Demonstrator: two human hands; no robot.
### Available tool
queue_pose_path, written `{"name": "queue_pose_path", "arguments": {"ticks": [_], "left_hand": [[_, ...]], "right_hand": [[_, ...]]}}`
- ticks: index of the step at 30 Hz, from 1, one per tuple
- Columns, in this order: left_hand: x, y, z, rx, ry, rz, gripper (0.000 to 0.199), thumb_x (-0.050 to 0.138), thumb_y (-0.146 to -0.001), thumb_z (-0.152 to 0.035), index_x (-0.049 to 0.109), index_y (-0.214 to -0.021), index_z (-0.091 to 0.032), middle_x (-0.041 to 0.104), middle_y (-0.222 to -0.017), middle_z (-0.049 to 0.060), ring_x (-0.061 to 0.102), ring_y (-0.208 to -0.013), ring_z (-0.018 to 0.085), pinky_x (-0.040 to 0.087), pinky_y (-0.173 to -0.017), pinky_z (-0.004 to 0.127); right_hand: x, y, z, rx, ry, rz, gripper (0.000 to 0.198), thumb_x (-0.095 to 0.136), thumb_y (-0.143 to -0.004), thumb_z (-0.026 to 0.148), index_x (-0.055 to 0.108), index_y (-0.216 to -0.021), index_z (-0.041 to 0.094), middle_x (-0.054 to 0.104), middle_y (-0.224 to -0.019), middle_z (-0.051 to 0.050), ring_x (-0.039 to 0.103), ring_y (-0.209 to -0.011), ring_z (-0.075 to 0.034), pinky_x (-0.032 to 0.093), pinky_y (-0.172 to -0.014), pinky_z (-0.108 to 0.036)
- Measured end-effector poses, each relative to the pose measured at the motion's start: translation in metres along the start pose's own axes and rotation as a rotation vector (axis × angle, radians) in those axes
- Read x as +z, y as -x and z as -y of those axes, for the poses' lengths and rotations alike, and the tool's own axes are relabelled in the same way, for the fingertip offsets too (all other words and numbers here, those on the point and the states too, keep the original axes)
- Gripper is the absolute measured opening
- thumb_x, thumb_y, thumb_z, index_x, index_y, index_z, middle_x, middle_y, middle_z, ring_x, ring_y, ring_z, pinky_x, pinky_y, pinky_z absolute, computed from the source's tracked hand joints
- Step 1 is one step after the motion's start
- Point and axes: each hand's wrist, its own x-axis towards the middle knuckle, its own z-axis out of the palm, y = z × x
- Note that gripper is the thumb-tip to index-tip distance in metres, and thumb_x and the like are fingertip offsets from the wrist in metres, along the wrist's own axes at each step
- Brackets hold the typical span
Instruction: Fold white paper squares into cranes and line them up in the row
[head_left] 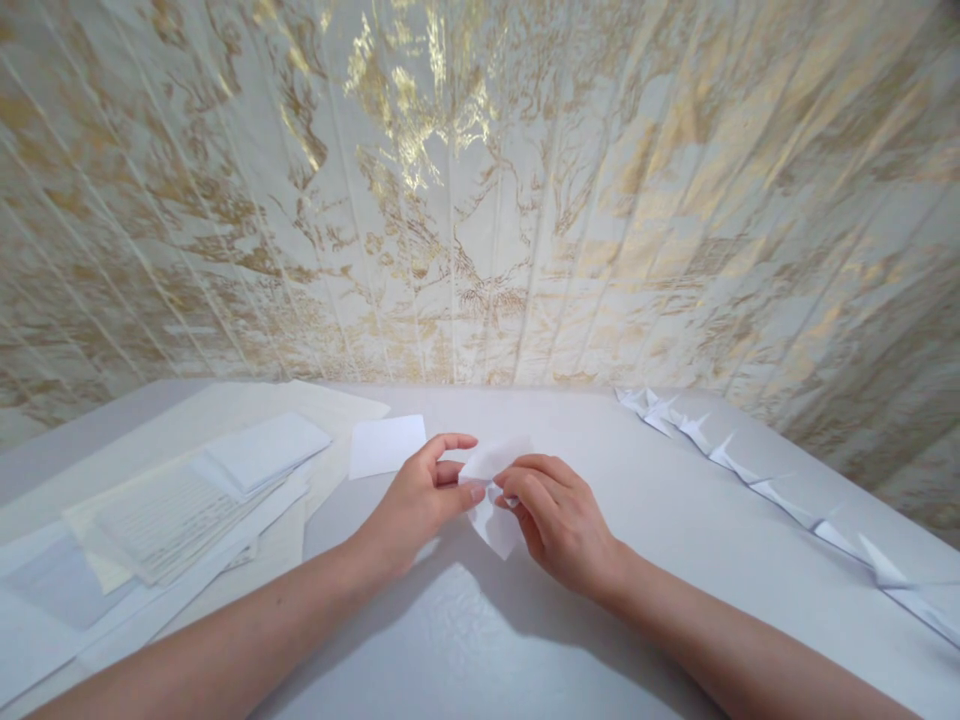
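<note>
A small sheet of white paper (499, 533), partly folded, is held up between my two hands just above the white table. My left hand (429, 482) grips its left edge, thumb in front and fingers behind. On the right side, my right hand (559, 510) pinches the paper near its middle with thumb and fingertips. Creased flaps show above and below the fingers; the fold at the centre is partly hidden by the right fingers. Beyond my left hand, a flat white paper square (386, 446) lies on the table.
Stacked papers (172, 520), some with printed lines, cover the table's left side, with folded white sheets (266, 450) on top. A row of pointed folded-paper figures (724, 455) runs along the right edge. A gold-patterned curtain (480, 200) hangs behind the table (450, 650).
</note>
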Motion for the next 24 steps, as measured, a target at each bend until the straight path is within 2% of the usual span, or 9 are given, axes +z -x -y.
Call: {"name": "queue_pose_path", "arguments": {"ticks": [3, 5, 7, 10, 12, 15, 18, 21, 24], "left_hand": [[0.001, 0.002, 0.001, 0.009, -0.050, 0.093, 0.042, 0.064, -0.063, -0.017, 0.047, -0.102, -0.017, 0.065, -0.083, 0.003, 0.061, -0.070, 0.014, 0.046, -0.064, 0.026], [0.000, 0.003, 0.003, 0.089, -0.204, 0.083, 0.033, 0.061, -0.066, -0.017, 0.051, -0.097, -0.016, 0.065, -0.077, 0.002, 0.060, -0.068, 0.014, 0.046, -0.064, 0.025], [-0.002, 0.003, 0.005, 0.242, -0.421, 0.017, 0.032, 0.055, -0.071, -0.016, 0.053, -0.103, -0.017, 0.064, -0.071, 0.000, 0.060, -0.065, 0.013, 0.046, -0.065, 0.025], [-0.006, 0.001, 0.009, 0.513, -0.749, -0.069, 0.039, 0.048, -0.076, -0.011, 0.053, -0.113, -0.021, 0.067, -0.081, 0.001, 0.061, -0.072, 0.013, 0.047, -0.073, 0.027], [-0.009, -0.001, 0.010, 0.571, -0.918, -0.069, 0.034, 0.047, -0.076, -0.008, 0.061, -0.104, -0.020, 0.068, -0.089, 0.003, 0.062, -0.079, 0.015, 0.047, -0.078, 0.028], [-0.011, -0.005, 0.008, 0.476, -1.057, -0.066, 0.029, 0.050, -0.072, -0.004, 0.067, -0.092, -0.016, 0.069, -0.089, 0.006, 0.062, -0.082, 0.018, 0.047, -0.079, 0.030], [-0.012, -0.008, 0.005, 0.424, -1.067, -0.103, 0.026, 0.054, -0.070, -0.003, 0.068, -0.089, -0.015, 0.069, -0.087, 0.006, 0.063, -0.082, 0.018, 0.048, -0.079, 0.029], [-0.015, -0.010, 0.004, 0.491, -1.093, -0.151, 0.025, 0.054, -0.070, -0.001, 0.068, -0.086, -0.014, 0.069, -0.084, 0.005, 0.062, -0.079, 0.017, 0.048, -0.076, 0.028], [-0.019, -0.009, 0.005, 0.604, -1.215, -0.144, 0.027, 0.049, -0.072, 0.000, 0.067, -0.085, -0.015, 0.067, -0.079, 0.005, 0.061, -0.076, 0.017, 0.048, -0.071, 0.027]], "right_hand": [[0.002, 0.001, -0.001, 0.077, -0.061, -0.031, 0.014, 0.041, -0.084, 0.008, 0.051, -0.079, 0.017, 0.061, -0.073, -0.006, 0.053, -0.072, -0.017, 0.044, -0.064, -0.027], [0.003, 0.000, -0.002, 0.182, -0.113, -0.073, 0.013, 0.044, -0.084, 0.011, 0.052, -0.075, 0.018, 0.058, -0.071, -0.005, 0.052, -0.068, -0.015, 0.043, -0.059, -0.026], [0.004, -0.001, -0.002, 0.285, -0.178, -0.109, 0.012, 0.049, -0.082, 0.013, 0.051, -0.071, 0.018, 0.055, -0.068, -0.003, 0.051, -0.064, -0.014, 0.042, -0.056, -0.024], [0.005, 0.000, -0.001, 0.351, -0.248, -0.116, 0.012, 0.054, -0.079, 0.012, 0.050, -0.070, 0.019, 0.054, -0.065, 0.000, 0.051, -0.060, -0.013, 0.041, -0.054, -0.023], [0.006, 0.001, 0.000, 0.326, -0.250, -0.094, 0.011, 0.052, -0.079, 0.010, 0.051, -0.073, 0.019, 0.055, -0.067, -0.001, 0.052, -0.062, -0.013, 0.042, -0.056, -0.023], [0.008, 0.005, 0.001, 0.214, -0.215, -0.047, 0.014, 0.046, -0.080, 0.006, 0.053, -0.078, 0.019, 0.057, -0.074, -0.005, 0.053, -0.069, -0.015, 0.044, -0.061, -0.025], [0.008, 0.006, 0.000, 0.110, -0.170, -0.039, 0.018, 0.042, -0.080, 0.003, 0.053, -0.080, 0.018, 0.059, -0.078, -0.007, 0.053, -0.074, -0.017, 0.045, -0.063, -0.027], [0.007, 0.004, -0.002, 0.074, -0.115, -0.048, 0.019, 0.043, -0.079, 0.002, 0.052, -0.077, 0.018, 0.059, -0.073, -0.006, 0.050, -0.073, -0.018, 0.044, -0.064, -0.030], [0.007, 0.003, -0.004, 0.077, -0.067, -0.046, 0.018, 0.045, -0.080, 0.003, 0.052, -0.073, 0.018, 0.058, -0.065, -0.004, 0.048, -0.069, -0.018, 0.042, -0.062, -0.030]]}}
